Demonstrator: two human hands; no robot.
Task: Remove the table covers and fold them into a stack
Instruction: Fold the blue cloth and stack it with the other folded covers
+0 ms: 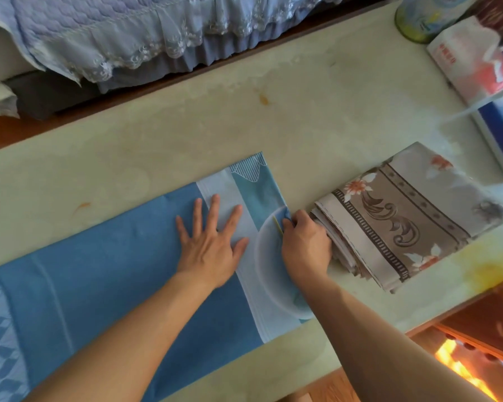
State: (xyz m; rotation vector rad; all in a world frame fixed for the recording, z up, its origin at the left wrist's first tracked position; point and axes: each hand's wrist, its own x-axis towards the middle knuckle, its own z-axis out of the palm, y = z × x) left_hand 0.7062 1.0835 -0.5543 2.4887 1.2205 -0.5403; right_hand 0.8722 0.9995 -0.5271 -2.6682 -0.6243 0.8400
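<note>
Table: pale cream top (pixel 302 117) runs across the middle of the frame, with small orange marks on it
Background: blue quilted cloth with a lace edge (pixel 122 36) hangs along the upper left
Blue cover (pixel 105 285): lies flat and long on the table, from the lower left edge to the middle of the frame, with lighter stripes and a pale round shape at its right end
Left hand (pixel 209 245): lies flat on the blue cover near the light stripe, fingers straight and spread wide, palm down
Right hand (pixel 305 245): sits at the right edge of the blue cover, fingers curled and pinching that edge
Folded cover (pixel 395 216): brown and grey with flowers and swirls, folded thick, just right of the right hand, its near edge touching the hand
Tissue pack (pixel 474 59): white and red, upper right corner, red writing too blurry to read
Round tin (pixel 418 18): top right, label blurry
Blue book (pixel 500 132): right edge, writing too small to read
</note>
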